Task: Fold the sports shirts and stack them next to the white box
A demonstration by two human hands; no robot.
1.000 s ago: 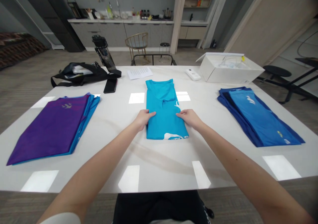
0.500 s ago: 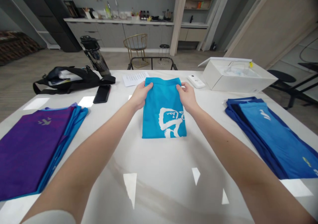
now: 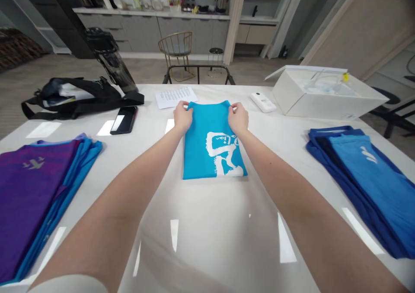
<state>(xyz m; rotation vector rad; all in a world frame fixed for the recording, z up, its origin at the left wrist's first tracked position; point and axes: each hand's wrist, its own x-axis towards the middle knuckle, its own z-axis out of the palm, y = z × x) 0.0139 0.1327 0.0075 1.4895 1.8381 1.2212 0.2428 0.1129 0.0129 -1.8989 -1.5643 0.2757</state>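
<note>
A folded turquoise shirt with a white print lies in the middle of the white table. My left hand pinches its far left corner, fingers closed on the cloth. At the far right corner my right hand grips the same way. Both arms reach straight out over the table. The shirt lies flat, folded in half toward its far edge.
A purple and blue shirt pile lies at left, a dark blue pile at right. Beyond the shirt are a sheet of paper, a black phone, a black bag, a white remote and an open white box.
Both hands lifted the near half of the turquoise shirt and folded it over to the far edge, showing the white print. They now hold the far corners.
</note>
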